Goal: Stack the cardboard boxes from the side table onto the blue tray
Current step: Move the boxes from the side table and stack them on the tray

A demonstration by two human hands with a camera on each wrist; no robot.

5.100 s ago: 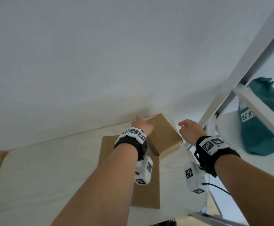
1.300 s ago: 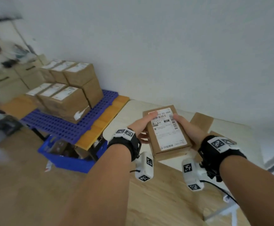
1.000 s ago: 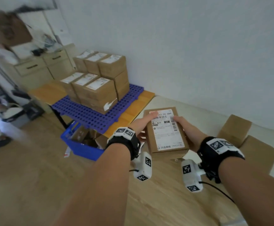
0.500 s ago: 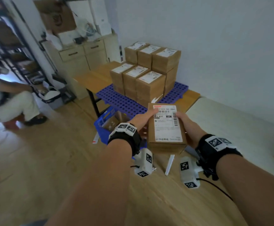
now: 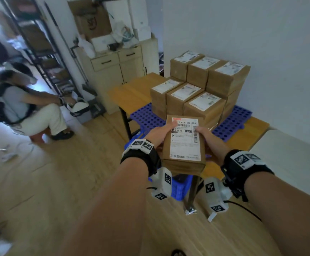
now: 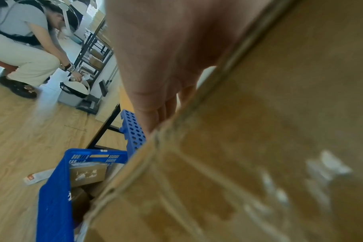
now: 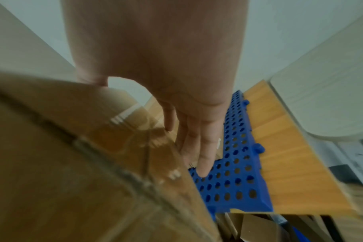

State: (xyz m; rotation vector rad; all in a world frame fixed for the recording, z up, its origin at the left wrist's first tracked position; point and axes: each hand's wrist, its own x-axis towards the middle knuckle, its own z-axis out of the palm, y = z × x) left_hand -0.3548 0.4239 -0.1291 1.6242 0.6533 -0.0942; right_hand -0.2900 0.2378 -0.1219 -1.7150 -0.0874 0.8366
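While carrying: I had both hands, left hand point(image 5: 158, 133) and right hand point(image 5: 208, 140), grasping the box point(image 5: 184, 145).
Risk: clipping stacked boxes point(image 5: 204, 106) at 12 o'clock on blue tray point(image 5: 231, 122), toppling them.

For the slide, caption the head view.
Both hands, left hand and right hand, carry a labelled cardboard box toward stacked boxes on the blue tray.

Both forearms reach forward, bare, each wrist strapped with a black band carrying white marker blocks. Left hand point(image 5: 161, 133) clasps the left side of the cardboard box point(image 5: 184, 145) — thumb lying across the top label, fingers straight along the side wall in the left wrist view. Right hand point(image 5: 210, 143) mirrors it — thumb on the label edge, fingers extended flat under the box.
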